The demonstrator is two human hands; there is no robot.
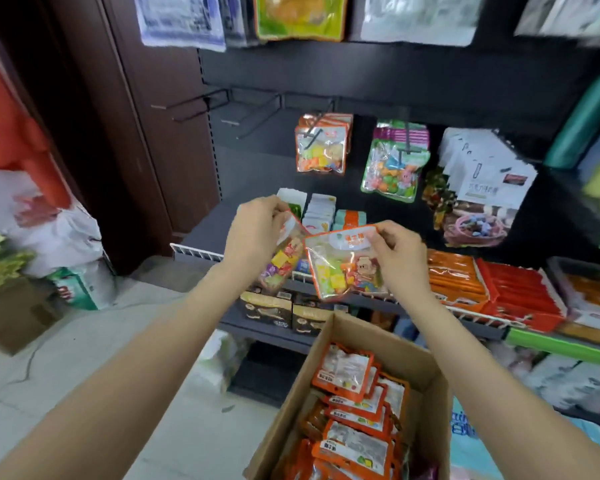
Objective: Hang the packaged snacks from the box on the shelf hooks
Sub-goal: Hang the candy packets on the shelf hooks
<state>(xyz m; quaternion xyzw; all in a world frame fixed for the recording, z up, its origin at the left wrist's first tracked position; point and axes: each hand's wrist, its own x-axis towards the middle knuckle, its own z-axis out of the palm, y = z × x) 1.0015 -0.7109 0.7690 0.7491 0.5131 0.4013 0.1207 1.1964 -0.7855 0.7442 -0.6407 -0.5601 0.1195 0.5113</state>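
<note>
A cardboard box (326,362) at the bottom centre holds several orange-edged snack packs (354,403). My left hand (253,230) grips one such pack (281,265) by its top, tilted. My right hand (400,251) pinches the top of a second pack (343,271), which faces me. Both packs are held above the box, in front of the shelf. A bunch of the same orange packs (321,147) hangs on a hook of the black back panel. Left of it, bare black hooks (201,105) stick out.
Green-and-pink packs (394,161) and white packs (482,171) hang to the right. A wire-edged shelf (194,252) below carries orange and red boxes (492,285). A brown pillar (136,133) and bags (49,237) stand at the left on the pale floor.
</note>
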